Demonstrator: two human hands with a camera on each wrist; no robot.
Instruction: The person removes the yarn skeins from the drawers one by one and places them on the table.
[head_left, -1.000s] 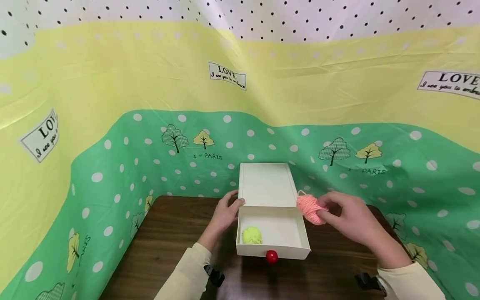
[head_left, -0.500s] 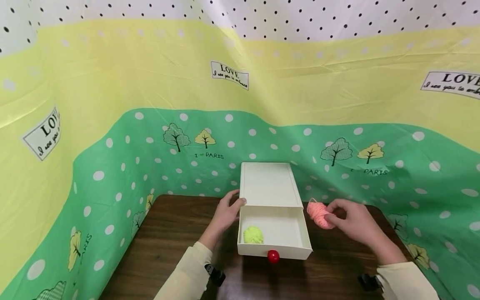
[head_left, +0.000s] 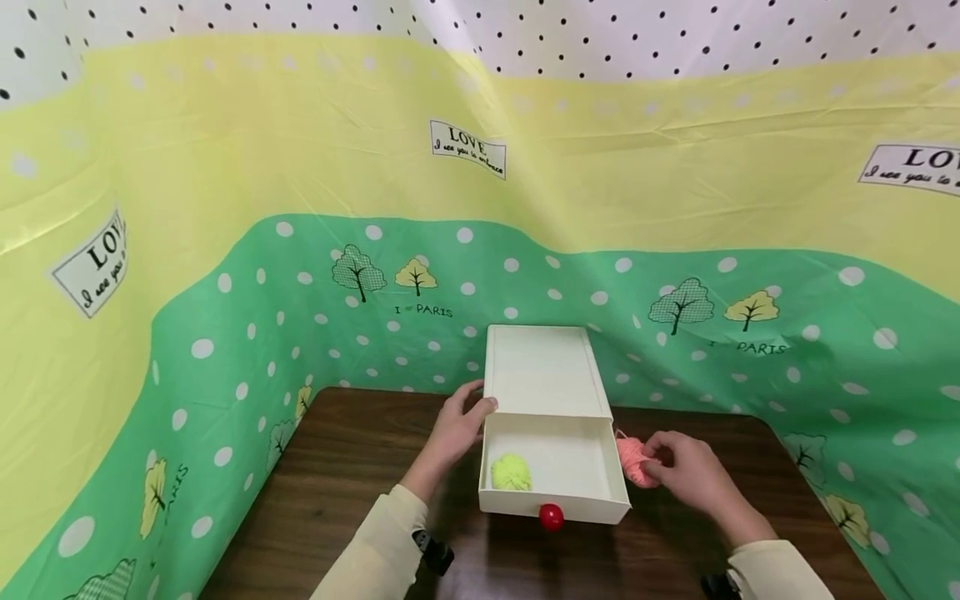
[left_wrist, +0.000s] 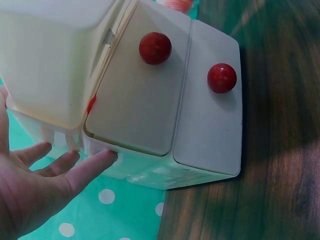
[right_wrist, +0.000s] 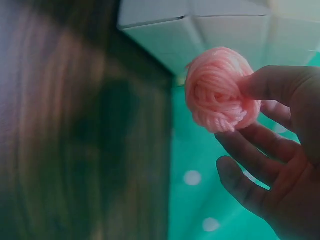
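My right hand (head_left: 693,472) pinches a pink ball of yarn (head_left: 636,462) between thumb and fingers, low beside the right wall of a pulled-out drawer (head_left: 570,509). In the right wrist view the yarn ball (right_wrist: 220,90) appears whole, with the thumb on one side and the other fingers spread below. A yellow-green ball of yarn (head_left: 511,472) lies in the drawer's front left corner. My left hand (head_left: 455,427) rests against the left side of the white drawer cabinet (head_left: 545,371). In the left wrist view its fingers (left_wrist: 92,169) are extended and touch the cabinet's side.
Below the pulled-out drawer, two closed drawer fronts carry red knobs (left_wrist: 155,48). The open drawer has a red knob (head_left: 551,517) too. The cabinet stands on a dark wooden table (head_left: 330,492), with a patterned curtain (head_left: 397,333) behind and at the sides.
My right hand has carried the pink yarn ball down, from near the cabinet top's right edge to beside the drawer's right wall. The left hand stays against the cabinet. The view shifts slightly.
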